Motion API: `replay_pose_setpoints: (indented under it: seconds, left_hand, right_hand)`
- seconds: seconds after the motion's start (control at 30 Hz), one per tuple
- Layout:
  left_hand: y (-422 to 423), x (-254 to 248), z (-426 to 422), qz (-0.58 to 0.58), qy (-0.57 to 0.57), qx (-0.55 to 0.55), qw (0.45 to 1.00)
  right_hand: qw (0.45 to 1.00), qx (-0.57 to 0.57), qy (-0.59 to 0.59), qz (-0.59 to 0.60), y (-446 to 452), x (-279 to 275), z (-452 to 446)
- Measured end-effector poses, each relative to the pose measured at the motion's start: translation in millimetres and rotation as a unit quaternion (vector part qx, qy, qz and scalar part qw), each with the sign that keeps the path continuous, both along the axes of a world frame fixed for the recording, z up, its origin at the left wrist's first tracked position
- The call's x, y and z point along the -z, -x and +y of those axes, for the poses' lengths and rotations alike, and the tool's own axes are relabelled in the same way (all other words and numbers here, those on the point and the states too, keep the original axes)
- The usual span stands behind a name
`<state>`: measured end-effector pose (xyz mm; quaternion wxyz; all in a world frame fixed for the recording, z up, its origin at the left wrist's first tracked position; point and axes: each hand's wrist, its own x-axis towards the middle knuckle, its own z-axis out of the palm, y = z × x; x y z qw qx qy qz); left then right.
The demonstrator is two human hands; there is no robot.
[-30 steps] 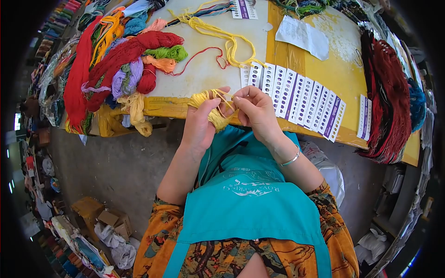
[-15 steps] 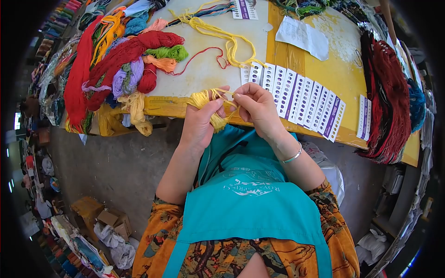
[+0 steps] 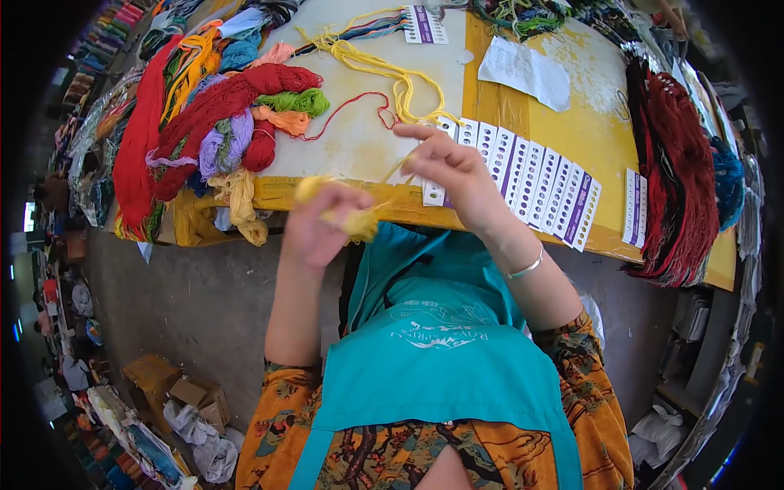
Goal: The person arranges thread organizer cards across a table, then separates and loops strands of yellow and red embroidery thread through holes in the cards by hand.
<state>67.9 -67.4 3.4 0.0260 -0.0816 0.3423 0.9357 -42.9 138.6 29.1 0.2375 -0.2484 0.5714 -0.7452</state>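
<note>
My left hand [image 3: 322, 224], smeared by motion, is closed around a skein of yellow thread [image 3: 359, 224] at the table's front edge. A strand stretches from it to my right hand [image 3: 453, 175], where thumb and index finger pinch it; the other fingers stick out. Just beyond my right hand, a row of white-and-purple cards [image 3: 535, 184] with punched holes overlaps along the edge. Long yellow threads [image 3: 400, 73] lie across the table behind the cards, near a loose red thread [image 3: 347, 102].
Heaped on the left are colourful skeins [image 3: 237, 122], red, purple, green and orange. Dark red thread bundles [image 3: 674, 163] hang over the right side beside a single holed card [image 3: 634, 204]. A crumpled paper [image 3: 524, 72] and another card with threads [image 3: 426, 24] lie farther back.
My hands have moved apart, the left one leftward and down with the yellow skein, the right one slightly right. The strand between them is drawn longer.
</note>
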Motion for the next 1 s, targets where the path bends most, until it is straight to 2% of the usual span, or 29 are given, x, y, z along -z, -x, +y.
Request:
replay_pose_setpoints:
  seconds: [0.03,0.07,0.1,0.13,0.17,0.23,0.3,0.33,0.37,0.43,0.47,0.53,0.57,0.6,0.63,0.7,0.73,0.8,0.83,0.87,0.9,0.93,0.97,1.0]
  left_hand:
    - [-10,4,-15,0.072,-0.134,-0.012,0.988]
    - [-18,6,-31,0.142,-0.264,-0.023,0.954]
    - [-25,-6,-49,0.136,-0.406,-0.016,0.904]
    - [-38,-11,-68,0.123,-0.412,-0.095,0.898]
    - [-57,-3,-95,0.117,-0.389,-0.136,0.903]
    - [-107,27,-155,0.068,-0.322,-0.236,0.914]
    - [-168,57,-206,0.003,-0.251,-0.329,0.910]
    - [-198,71,-227,-0.018,-0.225,-0.362,0.904]
    - [-229,87,-248,-0.049,-0.172,-0.430,0.885]
    - [-268,93,-265,-0.131,-0.075,-0.567,0.810]
    - [-279,91,-268,-0.181,-0.032,-0.633,0.752]
    - [-316,107,-296,-0.183,0.009,-0.655,0.733]
    - [-296,77,-274,-0.157,-0.007,-0.667,0.728]
    - [-278,60,-259,-0.156,-0.008,-0.664,0.731]
    - [-264,49,-247,-0.076,-0.019,-0.599,0.797]
    - [-225,40,-221,0.067,-0.047,-0.440,0.894]
    - [-199,38,-206,0.128,-0.064,-0.347,0.927]
    - [-133,21,-151,0.174,-0.101,-0.229,0.953]
    - [-104,13,-122,0.191,-0.136,-0.203,0.951]
    - [-75,-1,-89,0.216,-0.169,-0.135,0.952]
    - [-49,-13,-62,0.222,-0.189,-0.083,0.953]
    - [-26,-21,-37,0.228,-0.208,-0.031,0.951]
    - [-7,-27,-16,0.218,-0.201,0.000,0.955]
    - [11,-32,3,0.207,-0.194,0.031,0.959]
  right_hand:
    - [0.995,0.010,0.073,-0.071,5,-4,1]
    - [0.979,0.020,0.146,-0.141,14,-6,3]
    - [0.945,0.003,0.252,-0.207,29,0,9]
    - [0.924,0.026,0.280,-0.259,39,-9,17]
    - [0.899,0.049,0.306,-0.310,50,-20,27]
    - [0.918,0.032,0.288,-0.271,91,-26,64]
    - [0.933,0.156,0.233,-0.227,126,-50,98]
    - [0.946,0.150,0.223,-0.181,154,-50,126]
    - [0.939,0.232,0.189,-0.169,167,-67,144]
    - [0.954,0.243,0.138,-0.110,222,-79,213]
    - [0.935,0.311,0.130,-0.110,235,-95,240]
    - [0.836,0.537,0.106,-0.051,267,-124,298]
    - [0.809,0.575,0.115,-0.035,292,-132,352]
    - [0.781,0.614,0.109,0.025,300,-147,389]
    - [0.761,0.632,0.134,0.051,288,-168,394]
    - [0.763,0.627,0.097,0.125,267,-191,385]
    - [0.812,0.558,0.048,0.166,247,-188,370]
    - [0.864,0.451,-0.047,0.219,214,-167,319]
    - [0.869,0.432,-0.122,0.207,199,-148,292]
    - [0.899,0.384,-0.132,0.167,178,-128,262]
    - [0.872,0.344,-0.198,0.288,145,-120,221]
    - [0.915,0.276,-0.191,0.222,130,-100,211]
    - [0.932,0.203,-0.232,0.191,116,-86,197]
    - [0.951,0.142,-0.218,0.168,104,-74,182]
